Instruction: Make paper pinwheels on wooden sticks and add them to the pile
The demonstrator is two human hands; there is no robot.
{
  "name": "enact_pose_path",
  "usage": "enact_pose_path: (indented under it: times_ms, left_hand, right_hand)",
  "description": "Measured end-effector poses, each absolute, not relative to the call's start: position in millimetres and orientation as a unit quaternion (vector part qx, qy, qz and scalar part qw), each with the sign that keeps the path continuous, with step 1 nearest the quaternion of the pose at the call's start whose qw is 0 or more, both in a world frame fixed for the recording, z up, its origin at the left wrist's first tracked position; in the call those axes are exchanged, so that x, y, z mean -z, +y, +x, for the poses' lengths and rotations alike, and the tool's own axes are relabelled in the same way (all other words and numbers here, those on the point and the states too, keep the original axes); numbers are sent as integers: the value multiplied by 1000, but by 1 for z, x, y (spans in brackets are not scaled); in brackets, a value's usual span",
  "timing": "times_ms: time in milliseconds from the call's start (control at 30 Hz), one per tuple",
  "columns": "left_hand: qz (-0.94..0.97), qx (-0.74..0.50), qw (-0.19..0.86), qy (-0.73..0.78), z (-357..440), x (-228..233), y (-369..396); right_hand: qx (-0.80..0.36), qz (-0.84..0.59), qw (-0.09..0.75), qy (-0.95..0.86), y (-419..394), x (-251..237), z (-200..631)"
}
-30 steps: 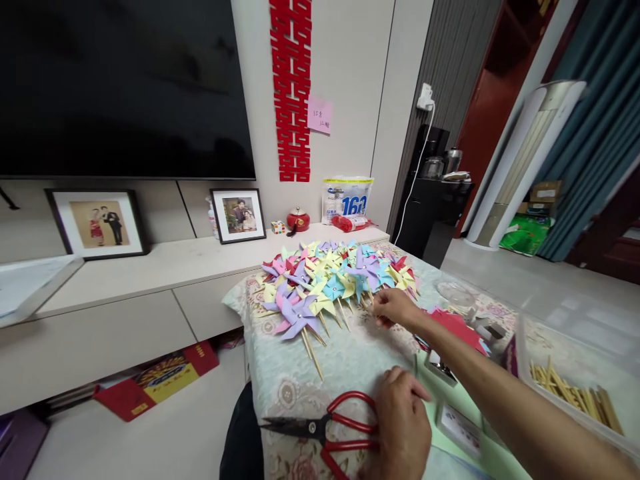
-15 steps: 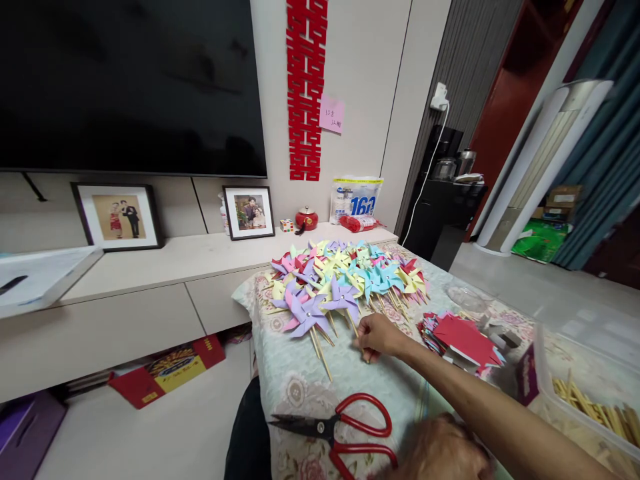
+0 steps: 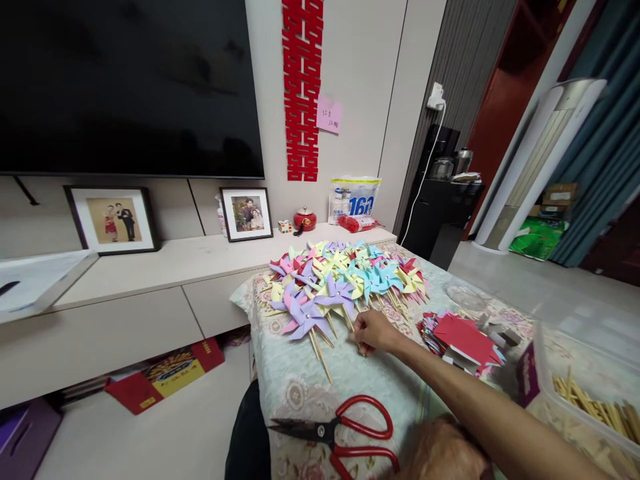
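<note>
My right hand (image 3: 373,331) is pinching, fingers closed, the stick of a purple pinwheel (image 3: 338,296) at the near edge of the pinwheel pile (image 3: 345,277) on the table (image 3: 350,380). My left hand (image 3: 440,453) is resting blurred beside the red scissors (image 3: 345,433); its grip is indeterminate. Behind the pile, a bag (image 3: 354,198) is showing "160".

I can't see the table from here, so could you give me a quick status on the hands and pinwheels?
Right hand pinching a purple pinwheel stick at the pile's near edge. Left hand resting low beside red scissors. Nothing in the way.
</note>
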State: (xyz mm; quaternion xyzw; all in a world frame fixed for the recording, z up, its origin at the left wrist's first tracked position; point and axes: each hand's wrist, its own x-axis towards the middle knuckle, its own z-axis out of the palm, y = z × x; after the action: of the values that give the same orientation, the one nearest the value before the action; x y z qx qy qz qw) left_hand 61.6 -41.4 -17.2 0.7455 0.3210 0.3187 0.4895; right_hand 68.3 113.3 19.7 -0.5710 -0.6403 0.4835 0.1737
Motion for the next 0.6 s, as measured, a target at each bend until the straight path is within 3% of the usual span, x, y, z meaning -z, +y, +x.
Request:
enact_pose_path:
  times_ms: [600]
  left_hand:
    - [759,-304,447,363,90,63,-37]
  right_hand:
    - [-511,-564,178,-624,111,0,62]
